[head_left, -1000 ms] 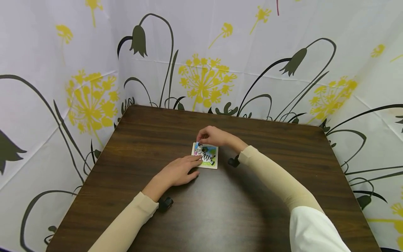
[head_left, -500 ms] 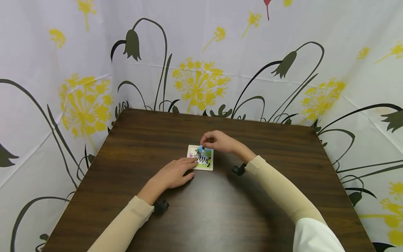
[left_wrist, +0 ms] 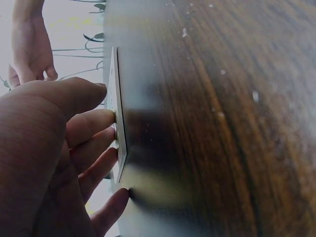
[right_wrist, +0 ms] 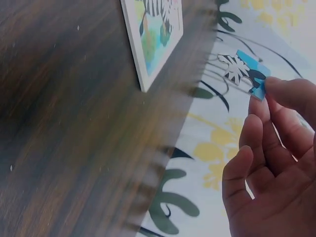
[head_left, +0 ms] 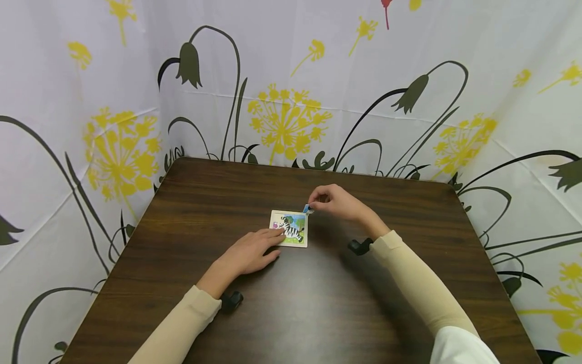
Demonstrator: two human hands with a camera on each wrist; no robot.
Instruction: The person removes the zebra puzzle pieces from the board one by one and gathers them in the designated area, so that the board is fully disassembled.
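Note:
A small square zebra jigsaw puzzle (head_left: 297, 237) in a pale frame lies flat near the middle of the table. My left hand (head_left: 247, 251) rests with straight fingers on its left side; in the left wrist view the fingertips (left_wrist: 109, 118) press on the board's edge. Past the puzzle's far right corner, my right hand (head_left: 338, 202) pinches a puzzle piece (right_wrist: 245, 73) between thumb and fingertips, held up off the table. The piece is blue with black and white zebra stripes. My left fingers cover part of the puzzle picture.
The dark wooden table (head_left: 218, 197) runs back to a white curtain (head_left: 282, 55) printed with yellow and grey-green flowers. A black wrist camera (head_left: 360, 246) sits under the right wrist, another black camera (head_left: 233, 302) under the left.
My right hand has moved right with the piece, lifting it from over the puzzle's top edge to beyond its far right corner. The left hand stays on the puzzle.

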